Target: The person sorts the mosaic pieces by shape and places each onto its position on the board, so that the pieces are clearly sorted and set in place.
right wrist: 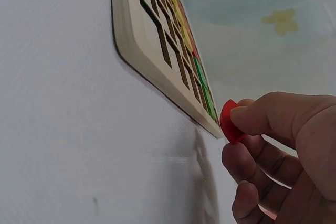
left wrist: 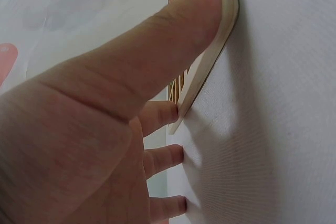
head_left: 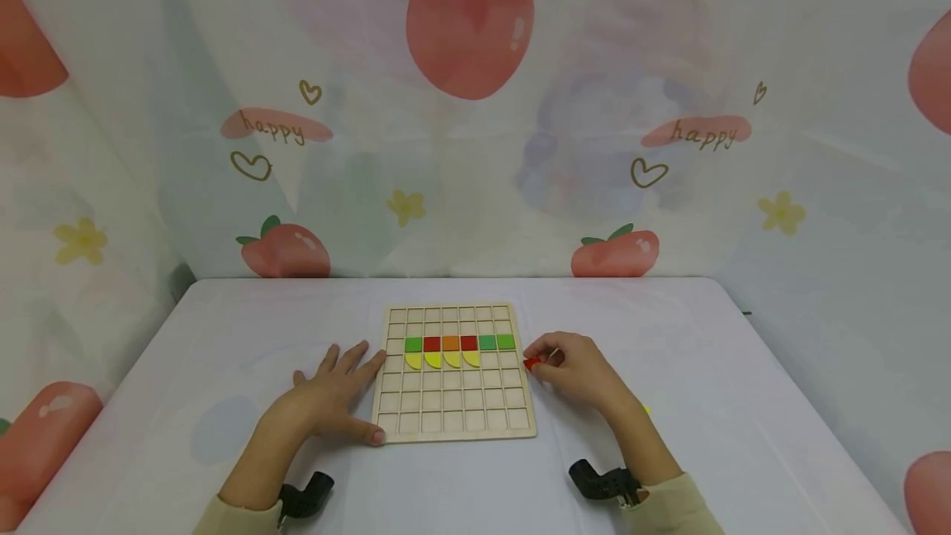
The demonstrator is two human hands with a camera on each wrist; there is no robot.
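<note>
A wooden grid board (head_left: 461, 437) lies flat on the table. One of its rows holds green, red and orange squares (head_left: 450, 343); below them sit several yellow quarter-circle pieces (head_left: 432, 361). My left hand (head_left: 327, 403) is spread at the board's left side, its thumb (left wrist: 178, 30) resting on the near left corner and a fingertip touching the left edge. Just off the right edge, my right hand (head_left: 575, 366) pinches a small red piece with a curved side (right wrist: 229, 123) between thumb and fingers. In the right wrist view, the other fingers are loosely bent beneath it.
A white cloth covers the table (head_left: 446, 490). A bit of something yellow (head_left: 647, 410) shows beside the right forearm, mostly hidden by it. Black wrist devices (head_left: 603, 481) are strapped to both wrists. A fruit-patterned curtain (head_left: 475, 188) stands behind the table.
</note>
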